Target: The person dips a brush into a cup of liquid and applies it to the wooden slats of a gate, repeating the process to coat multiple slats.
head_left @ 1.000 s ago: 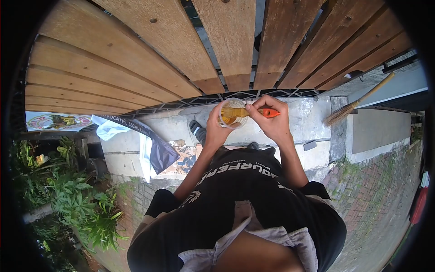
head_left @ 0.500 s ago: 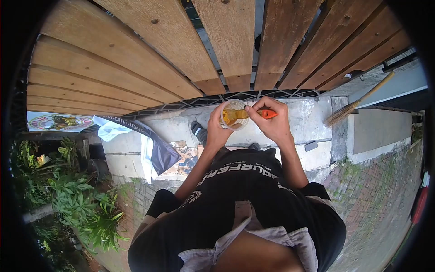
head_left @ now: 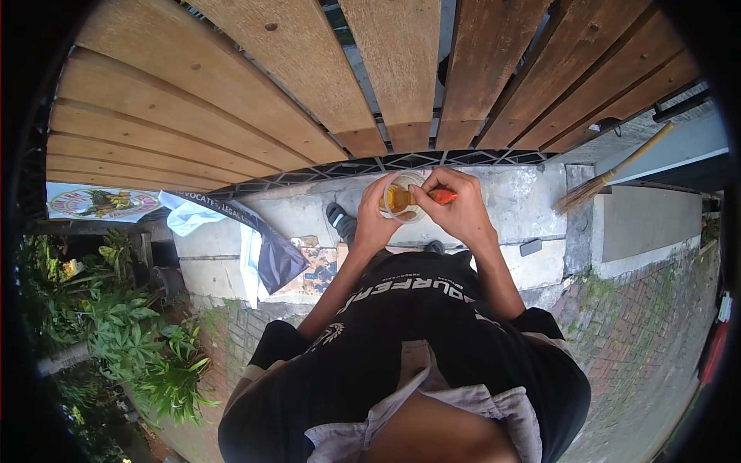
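My left hand [head_left: 373,222] is wrapped round a clear plastic cup [head_left: 412,214] with amber liquid [head_left: 399,198] in it. The cup tilts so that its mouth faces me. Between the fingers of my right hand [head_left: 466,207] is a paintbrush [head_left: 442,196] with an orange-red handle. Its bristle end reaches into the cup and is partly hidden by my fingers. Both hands are close together, just short of the edge of a slatted wooden surface [head_left: 262,85]. Its slats are darker on the right and at the near ends in the middle.
A straw broom [head_left: 610,176] leans at the right. A dark phone-like object [head_left: 530,247] lies on the pale paving [head_left: 494,270]. White and black printed cloth [head_left: 247,231] hangs at the left, beside a printed banner [head_left: 100,202]. Green plants [head_left: 131,332] grow at the lower left.
The paintbrush and my right hand have shifted slightly left, with the brush further into the cup. The cup has moved a little to the right. My view has shifted slightly.
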A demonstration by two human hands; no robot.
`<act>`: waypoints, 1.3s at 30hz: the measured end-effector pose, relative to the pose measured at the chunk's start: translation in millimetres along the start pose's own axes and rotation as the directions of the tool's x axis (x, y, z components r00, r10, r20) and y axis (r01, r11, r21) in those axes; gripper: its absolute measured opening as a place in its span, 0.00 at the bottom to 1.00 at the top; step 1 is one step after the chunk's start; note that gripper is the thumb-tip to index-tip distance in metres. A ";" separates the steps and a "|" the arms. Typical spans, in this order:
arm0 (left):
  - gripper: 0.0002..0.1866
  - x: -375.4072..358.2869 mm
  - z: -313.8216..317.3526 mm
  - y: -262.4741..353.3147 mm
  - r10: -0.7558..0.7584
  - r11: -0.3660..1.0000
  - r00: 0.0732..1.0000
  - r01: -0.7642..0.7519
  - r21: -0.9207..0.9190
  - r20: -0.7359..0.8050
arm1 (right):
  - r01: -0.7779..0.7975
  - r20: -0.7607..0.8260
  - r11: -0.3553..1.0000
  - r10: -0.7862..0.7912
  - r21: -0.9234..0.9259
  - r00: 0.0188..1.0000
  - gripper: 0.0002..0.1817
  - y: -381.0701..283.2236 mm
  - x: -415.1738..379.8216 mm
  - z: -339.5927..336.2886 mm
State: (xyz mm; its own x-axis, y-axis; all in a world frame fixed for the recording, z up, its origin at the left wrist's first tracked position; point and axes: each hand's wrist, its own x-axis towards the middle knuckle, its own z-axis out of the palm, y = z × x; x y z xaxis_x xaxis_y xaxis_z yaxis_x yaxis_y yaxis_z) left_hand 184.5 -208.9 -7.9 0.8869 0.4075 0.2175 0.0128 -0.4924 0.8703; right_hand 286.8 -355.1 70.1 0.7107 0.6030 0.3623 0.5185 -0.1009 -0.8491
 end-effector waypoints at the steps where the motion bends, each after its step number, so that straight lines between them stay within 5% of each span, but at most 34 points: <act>1: 0.41 -0.9 0.1 -0.9 -0.007 1.000 1.000 0.007 0.002 -0.004 | 0.010 -0.011 1.000 -0.010 0.011 1.000 0.10 -3.6 -0.3 -1.6; 23: 0.41 -12.6 3.9 -20.0 -0.121 0.986 0.992 0.123 -0.113 0.022 | 0.045 -0.076 0.999 -0.045 0.000 0.996 0.10 -29.7 -4.4 -16.5; 29: 0.41 -10.7 2.4 -18.0 -0.099 0.988 0.995 0.101 -0.116 0.029 | -0.042 0.063 0.998 0.044 -0.040 0.997 0.11 -15.0 -2.5 -14.5; 39: 0.39 -10.0 0.7 -19.2 -0.082 0.996 0.996 0.082 -0.035 0.018 | 0.113 0.215 0.984 -0.081 -0.141 0.973 0.08 -8.8 -5.1 -7.6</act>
State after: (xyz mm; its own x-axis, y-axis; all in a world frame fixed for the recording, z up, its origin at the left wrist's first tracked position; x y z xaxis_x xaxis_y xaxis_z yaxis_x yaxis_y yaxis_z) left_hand 175.7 -204.1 -27.1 0.8909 0.4328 0.1378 0.0694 -0.4295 0.9004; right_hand 282.3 -363.3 78.6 0.5473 0.7651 0.3391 0.6574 -0.1423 -0.7400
